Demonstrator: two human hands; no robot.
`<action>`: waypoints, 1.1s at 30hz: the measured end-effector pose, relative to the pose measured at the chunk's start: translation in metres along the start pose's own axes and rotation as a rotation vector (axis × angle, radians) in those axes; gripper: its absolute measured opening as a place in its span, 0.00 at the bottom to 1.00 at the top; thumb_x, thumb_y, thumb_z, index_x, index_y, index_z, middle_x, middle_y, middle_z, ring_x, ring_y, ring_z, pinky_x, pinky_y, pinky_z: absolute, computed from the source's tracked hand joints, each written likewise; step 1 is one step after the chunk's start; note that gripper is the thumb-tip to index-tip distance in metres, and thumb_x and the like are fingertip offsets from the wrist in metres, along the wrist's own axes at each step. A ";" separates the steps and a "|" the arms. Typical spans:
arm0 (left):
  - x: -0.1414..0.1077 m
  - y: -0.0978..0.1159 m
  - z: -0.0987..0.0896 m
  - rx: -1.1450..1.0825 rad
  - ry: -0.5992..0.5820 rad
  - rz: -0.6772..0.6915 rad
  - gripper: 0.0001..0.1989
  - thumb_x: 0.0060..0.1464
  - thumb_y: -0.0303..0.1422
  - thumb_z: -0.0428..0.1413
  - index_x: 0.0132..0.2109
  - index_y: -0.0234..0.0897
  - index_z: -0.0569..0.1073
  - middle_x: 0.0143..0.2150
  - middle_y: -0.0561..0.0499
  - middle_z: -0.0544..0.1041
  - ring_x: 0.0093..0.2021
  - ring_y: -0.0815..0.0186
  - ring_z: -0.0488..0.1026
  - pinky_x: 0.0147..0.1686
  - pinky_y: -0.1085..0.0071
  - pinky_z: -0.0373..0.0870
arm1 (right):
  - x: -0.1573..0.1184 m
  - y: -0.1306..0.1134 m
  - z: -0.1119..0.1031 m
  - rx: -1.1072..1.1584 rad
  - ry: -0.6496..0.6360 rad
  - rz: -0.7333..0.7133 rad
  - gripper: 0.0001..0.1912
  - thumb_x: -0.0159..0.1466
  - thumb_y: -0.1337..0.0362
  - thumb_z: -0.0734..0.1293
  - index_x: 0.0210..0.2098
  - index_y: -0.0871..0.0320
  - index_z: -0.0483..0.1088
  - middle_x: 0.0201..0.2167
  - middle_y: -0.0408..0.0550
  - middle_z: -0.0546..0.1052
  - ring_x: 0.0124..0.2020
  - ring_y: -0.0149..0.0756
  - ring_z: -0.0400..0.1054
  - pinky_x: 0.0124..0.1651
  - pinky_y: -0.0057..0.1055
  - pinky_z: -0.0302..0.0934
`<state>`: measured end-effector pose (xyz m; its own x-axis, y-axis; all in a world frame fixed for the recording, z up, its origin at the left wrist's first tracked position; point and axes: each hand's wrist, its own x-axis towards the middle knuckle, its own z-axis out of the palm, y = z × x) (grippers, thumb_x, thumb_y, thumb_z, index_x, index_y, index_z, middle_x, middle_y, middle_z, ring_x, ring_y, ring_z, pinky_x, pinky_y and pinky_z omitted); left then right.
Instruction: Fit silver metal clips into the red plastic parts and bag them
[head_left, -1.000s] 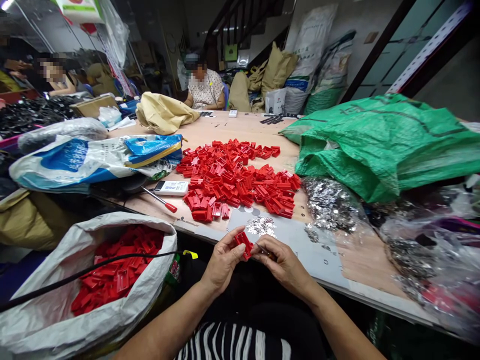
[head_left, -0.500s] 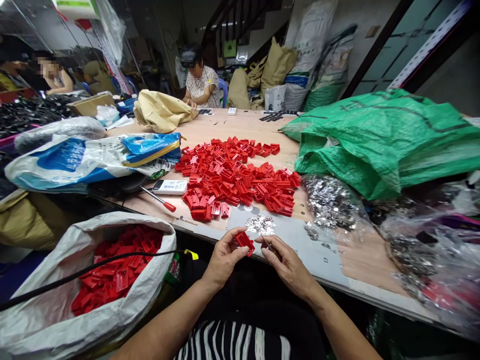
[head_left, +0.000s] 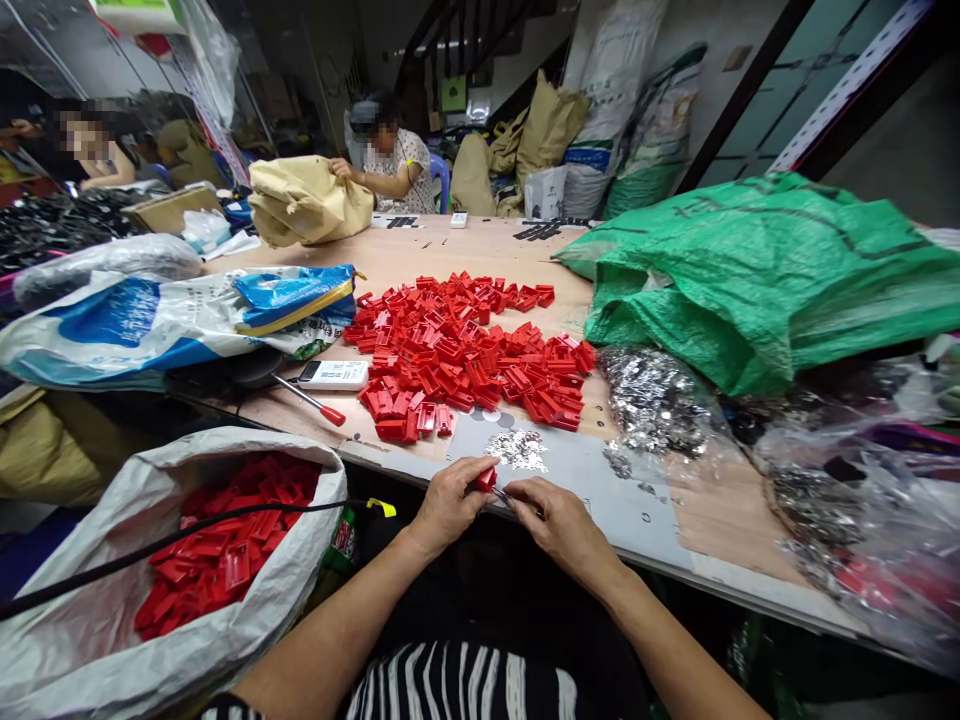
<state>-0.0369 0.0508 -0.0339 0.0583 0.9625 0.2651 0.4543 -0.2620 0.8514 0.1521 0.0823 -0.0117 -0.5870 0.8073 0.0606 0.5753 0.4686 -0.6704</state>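
Two hands meet over one red clip at the tabletop edge

The left hand (head_left: 448, 503) pinches a red plastic clip (head_left: 484, 479) between thumb and fingertips, its grip clamped on the piece just off the near edge of the tabletop (head_left: 480, 250). The right hand (head_left: 559, 520) touches the same clip from the other side, fingers pressed together around a thin metal piece (head_left: 501, 495) whose shape is too small to tell.

Just beyond the hands lies a small scatter of silver metal parts (head_left: 517, 449) on a grey sheet (head_left: 592, 480). Behind that spreads a heap of red clips (head_left: 465, 350). To the left, below the tabletop, an open white sack (head_left: 112, 640) holds more red clips, with a black cable (head_left: 150, 550) across its mouth. A green sack (head_left: 757, 270) lies to the right. At the far end, another person (head_left: 390, 150) lifts a tan bag (head_left: 304, 200).
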 end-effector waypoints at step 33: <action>-0.001 -0.003 0.001 -0.023 0.027 -0.010 0.23 0.48 0.25 0.60 0.52 0.43 0.72 0.48 0.49 0.77 0.48 0.62 0.74 0.52 0.61 0.69 | 0.002 -0.012 0.009 -0.111 0.024 0.091 0.08 0.65 0.67 0.59 0.39 0.55 0.69 0.36 0.45 0.73 0.38 0.35 0.68 0.41 0.31 0.60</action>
<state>-0.0372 0.0511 -0.0371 0.0297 0.9628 0.2687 0.4338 -0.2546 0.8643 0.1385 0.0753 -0.0097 -0.5163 0.8562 0.0217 0.6858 0.4284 -0.5883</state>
